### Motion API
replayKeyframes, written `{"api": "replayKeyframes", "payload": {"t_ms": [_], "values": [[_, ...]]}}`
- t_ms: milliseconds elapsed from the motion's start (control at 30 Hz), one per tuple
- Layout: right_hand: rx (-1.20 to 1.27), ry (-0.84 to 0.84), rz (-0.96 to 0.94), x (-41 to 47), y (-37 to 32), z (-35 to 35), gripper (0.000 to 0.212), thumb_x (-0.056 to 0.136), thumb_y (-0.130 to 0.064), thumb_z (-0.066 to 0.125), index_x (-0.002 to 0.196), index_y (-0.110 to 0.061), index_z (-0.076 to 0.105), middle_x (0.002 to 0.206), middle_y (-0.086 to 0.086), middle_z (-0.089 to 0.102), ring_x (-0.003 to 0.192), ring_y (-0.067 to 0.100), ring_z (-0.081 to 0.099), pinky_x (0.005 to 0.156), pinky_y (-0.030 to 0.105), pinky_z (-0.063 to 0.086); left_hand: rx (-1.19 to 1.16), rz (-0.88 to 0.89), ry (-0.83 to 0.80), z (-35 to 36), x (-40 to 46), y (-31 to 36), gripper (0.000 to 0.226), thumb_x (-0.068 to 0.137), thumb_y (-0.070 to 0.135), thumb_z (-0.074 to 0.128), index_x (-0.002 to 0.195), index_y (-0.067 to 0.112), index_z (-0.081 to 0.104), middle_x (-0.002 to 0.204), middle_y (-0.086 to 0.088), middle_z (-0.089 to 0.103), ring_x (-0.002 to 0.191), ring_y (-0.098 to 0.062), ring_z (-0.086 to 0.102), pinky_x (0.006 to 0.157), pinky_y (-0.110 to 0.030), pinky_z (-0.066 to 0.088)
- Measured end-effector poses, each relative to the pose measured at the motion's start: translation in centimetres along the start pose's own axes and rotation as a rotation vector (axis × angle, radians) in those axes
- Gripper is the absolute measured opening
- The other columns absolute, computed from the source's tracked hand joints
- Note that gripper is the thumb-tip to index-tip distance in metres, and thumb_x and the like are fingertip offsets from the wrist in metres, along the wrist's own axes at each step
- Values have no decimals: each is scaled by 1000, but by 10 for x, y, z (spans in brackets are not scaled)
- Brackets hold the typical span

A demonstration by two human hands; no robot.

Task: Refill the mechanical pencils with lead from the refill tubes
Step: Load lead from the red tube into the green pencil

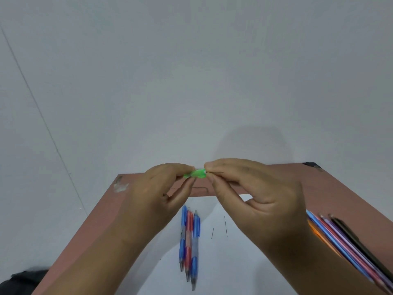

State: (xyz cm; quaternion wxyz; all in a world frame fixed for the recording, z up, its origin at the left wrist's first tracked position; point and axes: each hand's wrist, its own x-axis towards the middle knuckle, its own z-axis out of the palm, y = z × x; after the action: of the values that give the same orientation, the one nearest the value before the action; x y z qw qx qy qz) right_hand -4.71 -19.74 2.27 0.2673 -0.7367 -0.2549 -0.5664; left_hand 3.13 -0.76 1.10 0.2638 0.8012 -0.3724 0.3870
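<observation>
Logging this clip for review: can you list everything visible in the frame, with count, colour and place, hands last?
Green refill tube: one, pinched between both hands above the table's far edge.
Mechanical pencils: three, blue, red, blue, side by side on the white paper.
Loose leads: two, dark, on the paper right of the pencils.
Pencil row: several, orange, blue, pink, purple, black, at right; count unclear.
Table: one, reddish brown.
Wall: grey.
Left hand: grips the tube.
Right hand: pinches the tube's right end.
</observation>
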Motion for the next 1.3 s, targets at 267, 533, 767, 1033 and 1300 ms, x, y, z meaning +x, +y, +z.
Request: {"api": "replayKeyframes", "payload": {"t_ms": [267, 533, 767, 1033, 1300], "values": [[84, 5, 313, 0, 0, 7, 23, 89, -16, 75, 111, -11, 78, 98, -7, 77, 93, 0, 71, 82, 12, 56, -122, -37, -22, 7, -1, 2, 27, 90, 37, 63, 104, 18, 76, 91, 19, 70, 84, 1, 67, 72, -7, 52], [143, -140, 738, 1, 6, 3, 27, 92, -22, 73, 118, -30, 75, 99, -25, 73, 94, -12, 67, 80, 10, 55, -279, -209, -65, 12, -3, 1, 24, 87, 17, 77, 100, 36, 69, 87, 25, 70, 84, 5, 68, 70, -8, 52], [-92, -318, 912, 2, 26, -2, 17, 98, -19, 63, 98, -33, 73, 88, -20, 70, 73, -10, 64, 51, 6, 49, -291, -335, -61, 15, -4, -7, 23, 87, 25, 76, 90, 43, 62, 81, 24, 68, 84, 1, 67, 69, -11, 53], [-243, -1011, 1075, 5, 38, -5, 18, 100, -24, 63, 102, -12, 76, 93, 6, 75, 86, 26, 74, 86, 37, 60, -195, -357, -52, 20, -10, -30, 18, 88, 23, 74, 106, 26, 74, 90, 19, 67, 83, -3, 65, 72, -21, 57], [-391, -1298, 992, 11, 42, -1, 14, 100, -21, 60, 87, -16, 61, 84, -1, 60, 75, 15, 55, 66, 23, 44, -163, -349, -29, 25, -13, -41, 25, 96, 10, 65, 119, 19, 73, 102, 11, 71, 94, -9, 64, 84, -22, 50]]}}
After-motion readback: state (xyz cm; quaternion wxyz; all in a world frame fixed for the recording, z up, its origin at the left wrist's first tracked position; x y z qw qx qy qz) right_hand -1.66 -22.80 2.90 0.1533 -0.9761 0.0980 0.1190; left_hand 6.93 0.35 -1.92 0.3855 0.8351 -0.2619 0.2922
